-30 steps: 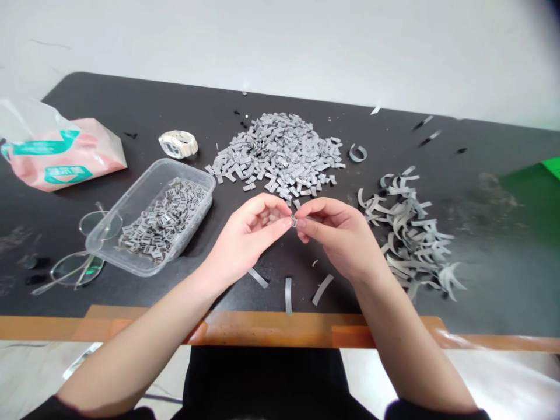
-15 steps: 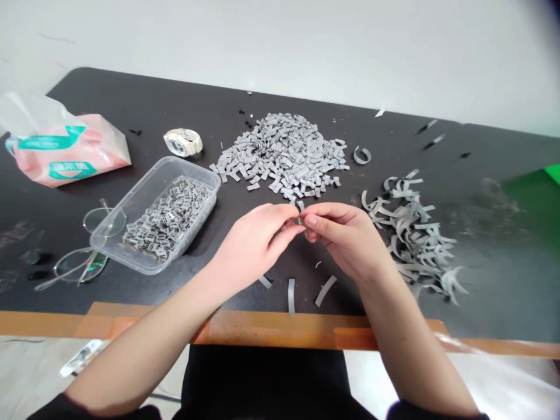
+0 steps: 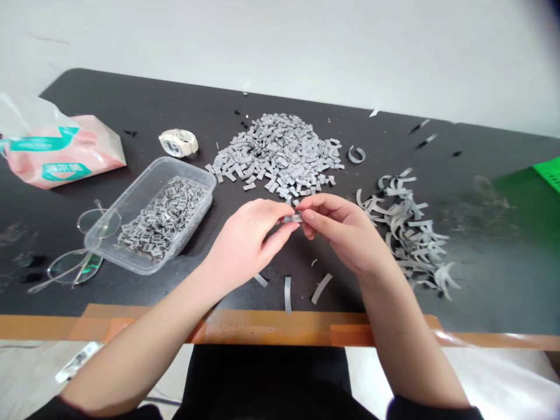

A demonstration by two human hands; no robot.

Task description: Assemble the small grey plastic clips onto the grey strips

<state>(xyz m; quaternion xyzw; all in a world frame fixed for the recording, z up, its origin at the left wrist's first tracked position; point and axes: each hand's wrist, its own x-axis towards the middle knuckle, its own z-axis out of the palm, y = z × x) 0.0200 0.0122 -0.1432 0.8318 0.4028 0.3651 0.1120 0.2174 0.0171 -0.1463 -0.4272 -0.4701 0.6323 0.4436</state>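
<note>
My left hand (image 3: 251, 239) and my right hand (image 3: 345, 230) meet over the near middle of the table. Between their fingertips is a small grey piece (image 3: 292, 219), pinched from both sides; fingers cover much of it. Just beyond the fingers lies a heap of small flat grey pieces (image 3: 280, 153). Left of my left hand stands a clear plastic box (image 3: 144, 266) with many small metal clips (image 3: 164, 221) in it. Curved grey strips (image 3: 415, 233) lie in a pile right of my right hand. Loose strips (image 3: 287, 294) rest below my hands.
A pink tissue pack (image 3: 87, 151) sits at the far left, with a white wristwatch (image 3: 178, 143) beyond the box. Eyeglasses (image 3: 75, 267) lie partly against the box's left side. Orange-brown tape (image 3: 262, 326) runs along the table's front edge. A green object (image 3: 549, 174) shows at the right.
The small grey piece has turned: part of it stuck up above the fingertips and now it lies more level between them. The whole view has shifted slightly.
</note>
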